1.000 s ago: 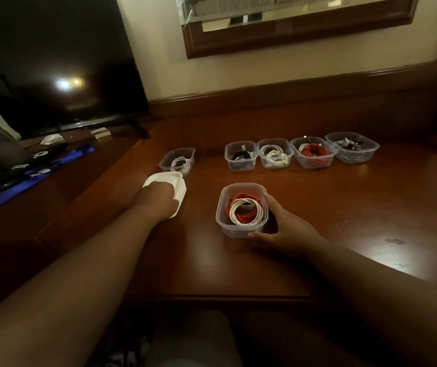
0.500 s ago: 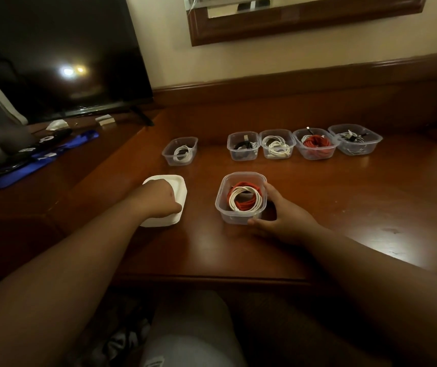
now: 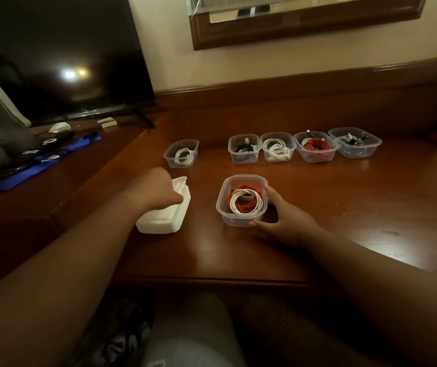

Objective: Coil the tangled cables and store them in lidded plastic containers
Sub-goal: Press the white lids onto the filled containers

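left hand (image 3: 156,190): fingers curled, lifting top lid (image 3: 181,186) off white lid stack (image 3: 163,219) near desk's left edge. right hand (image 3: 282,221): cupping open container (image 3: 241,201) of red and white cables (image 3: 245,201). bare desk (image 3: 344,207) rightward; five filled containers (image 3: 278,148) behind.

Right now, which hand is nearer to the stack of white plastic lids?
Left. The left hand grips the top of the stack of white plastic lids; the right hand is farther right, holding the clear container with red and white cables.
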Available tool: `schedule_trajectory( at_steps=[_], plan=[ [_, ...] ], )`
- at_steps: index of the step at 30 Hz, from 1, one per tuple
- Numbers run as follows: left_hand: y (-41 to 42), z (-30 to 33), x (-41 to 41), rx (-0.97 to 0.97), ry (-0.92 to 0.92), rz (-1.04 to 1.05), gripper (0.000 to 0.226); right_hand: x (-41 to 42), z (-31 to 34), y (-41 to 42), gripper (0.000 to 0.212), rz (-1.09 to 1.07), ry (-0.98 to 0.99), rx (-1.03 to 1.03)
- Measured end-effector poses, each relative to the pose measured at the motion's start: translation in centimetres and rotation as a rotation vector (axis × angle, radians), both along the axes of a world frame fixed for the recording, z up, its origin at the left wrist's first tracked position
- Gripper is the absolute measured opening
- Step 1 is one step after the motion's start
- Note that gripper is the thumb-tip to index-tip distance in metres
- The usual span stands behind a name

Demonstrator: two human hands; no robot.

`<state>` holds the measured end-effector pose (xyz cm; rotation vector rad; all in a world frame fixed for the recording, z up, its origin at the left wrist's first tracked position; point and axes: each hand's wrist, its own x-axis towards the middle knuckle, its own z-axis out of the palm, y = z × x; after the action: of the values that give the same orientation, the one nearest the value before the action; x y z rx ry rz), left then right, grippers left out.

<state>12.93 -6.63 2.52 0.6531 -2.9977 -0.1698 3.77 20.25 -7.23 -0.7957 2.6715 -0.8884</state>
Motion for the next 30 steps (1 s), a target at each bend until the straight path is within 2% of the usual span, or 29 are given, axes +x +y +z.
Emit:
schedule_trajectory(
  at_steps=[2,5,13,20,23,25,30],
  plan=[
    [1.5,0.3,-0.1,-0.06,0.121,-0.006,0.019,0.1,0.0,0.0,0.108,0.002,-0.004,-0.004],
    [5.1,0.1,-0.3,-0.029,0.239,-0.093,0.018,0.1,0.1,0.0,0.108,0.0,-0.005,0.003],
    [13.0,-3.3,-2.1,-0.061,0.32,-0.409,0.031,-0.3,-0.2,0.0,0.113,-0.011,-0.039,-0.035],
    [12.8,-5.5,-4.1,0.1,0.268,-0.423,0.04,-0.7,-0.3,0.2,0.114,-0.037,-0.066,-0.071],
    [11.9,-5.9,-4.9,0.167,0.4,-0.417,0.045,-0.6,-0.3,0.3,0.117,-0.027,-0.056,-0.101],
    [11.0,-6.0,-5.6,0.145,0.452,-0.445,0.048,-0.7,-0.3,0.4,0.117,-0.018,-0.045,-0.114],
    [10.3,-7.0,-6.1,0.042,0.094,-0.446,0.057,-0.8,-0.7,0.3,0.115,-0.007,-0.033,-0.127]
  ],
)
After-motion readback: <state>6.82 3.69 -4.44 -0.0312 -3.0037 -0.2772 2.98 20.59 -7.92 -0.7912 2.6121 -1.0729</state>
